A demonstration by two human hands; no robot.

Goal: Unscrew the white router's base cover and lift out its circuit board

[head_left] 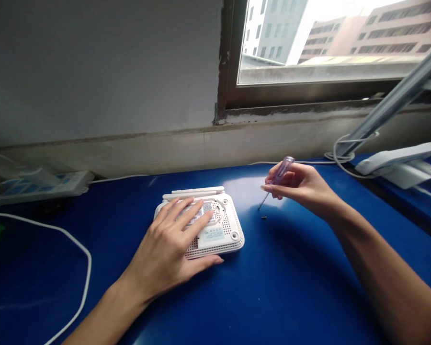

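Lying open on an upturned white router [229, 224], the left hand [163, 244] grips nothing; the right hand [301, 184] pinches a purple screwdriver [282, 172] near a loose screw [263, 217].

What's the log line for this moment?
left hand: flat on white router | right hand: pinching purple-handled screwdriver | small screw: lying on blue bench

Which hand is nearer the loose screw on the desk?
Right. The right hand holds a screwdriver just above and to the right of the screw. The left hand is farther off to the screw's left, lying on the router.
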